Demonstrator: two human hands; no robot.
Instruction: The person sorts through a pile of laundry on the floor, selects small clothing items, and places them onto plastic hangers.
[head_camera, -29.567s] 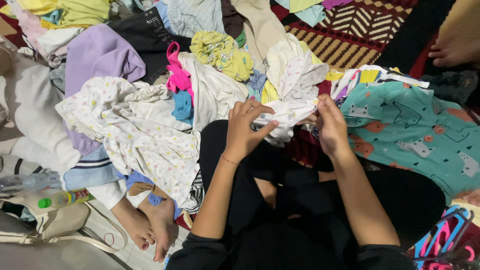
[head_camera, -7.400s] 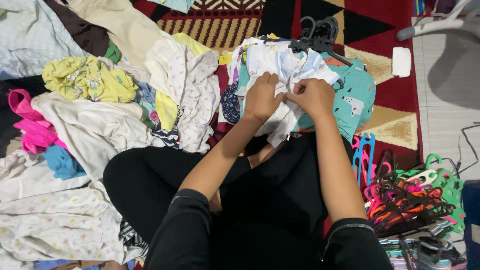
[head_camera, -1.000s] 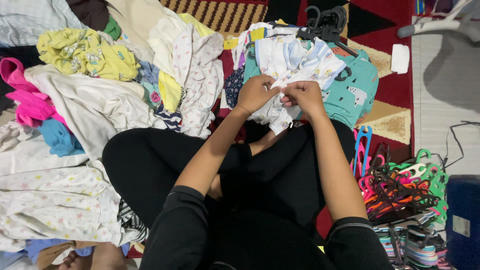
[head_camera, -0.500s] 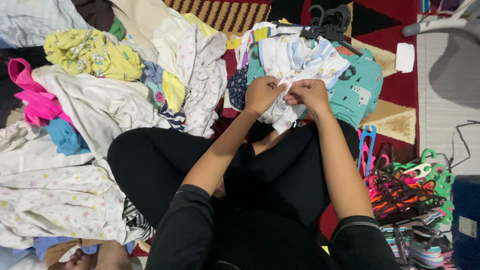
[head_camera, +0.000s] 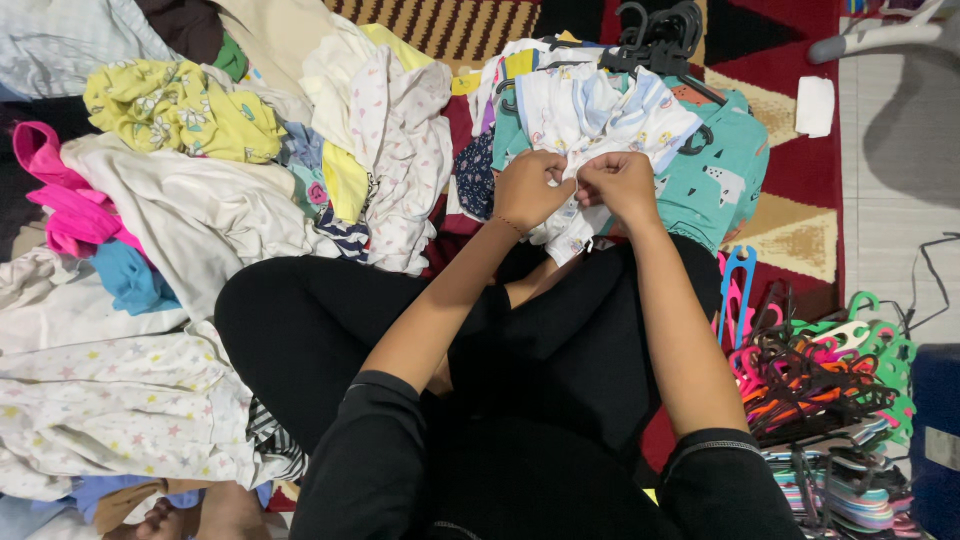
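I sit cross-legged in black clothes on a patterned rug. My left hand (head_camera: 527, 187) and my right hand (head_camera: 617, 183) are close together, both pinching a small white printed baby garment (head_camera: 590, 110) that lies over my knees. Black hangers (head_camera: 655, 35) stick out just beyond it. Under it spreads a teal garment with white animal prints (head_camera: 725, 170).
A heap of clothes fills the left: a yellow floral piece (head_camera: 170, 105), pink cloth (head_camera: 60, 195), white star-print fabric (head_camera: 120, 400). A pile of coloured plastic hangers (head_camera: 820, 370) lies at my right. A white floor-stand base (head_camera: 870, 35) and tiled floor are at far right.
Both hands stay pinched on the white garment with only small finger movements. The view has shifted slightly.
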